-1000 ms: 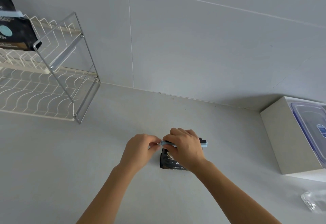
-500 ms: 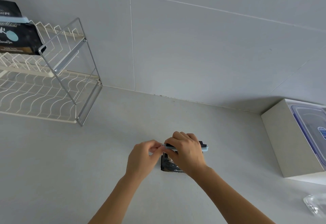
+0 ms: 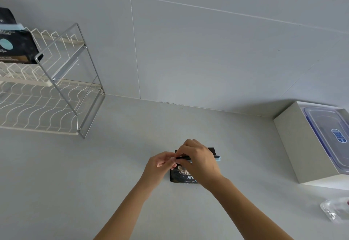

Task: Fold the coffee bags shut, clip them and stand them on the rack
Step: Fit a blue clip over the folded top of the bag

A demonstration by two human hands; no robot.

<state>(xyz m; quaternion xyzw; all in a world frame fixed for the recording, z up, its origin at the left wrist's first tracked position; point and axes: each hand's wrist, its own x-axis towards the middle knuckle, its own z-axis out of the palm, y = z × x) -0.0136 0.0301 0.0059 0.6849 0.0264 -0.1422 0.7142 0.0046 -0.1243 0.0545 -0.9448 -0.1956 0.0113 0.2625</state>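
A small black coffee bag (image 3: 179, 176) stands on the grey counter in the middle. A light blue clip (image 3: 218, 157) lies across its folded top, only its right end showing. My right hand (image 3: 198, 159) covers the bag's top and pinches the clip. My left hand (image 3: 160, 163) pinches the left end of the fold, fingertips meeting those of the right hand. A second black coffee bag (image 3: 16, 48) with a blue clip stands on the upper shelf of the wire rack (image 3: 75, 81) at the far left.
A white box (image 3: 294, 145) holding a clear lidded plastic container (image 3: 332, 137) sits at the right against the tiled wall. A crumpled clear plastic wrapper (image 3: 335, 210) lies at the lower right edge. The rack's lower shelf holds nothing.
Both hands stay at the bag's top; the fingers have shifted slightly along the clip. The camera has tilted a little, so the rack sits lower in view.
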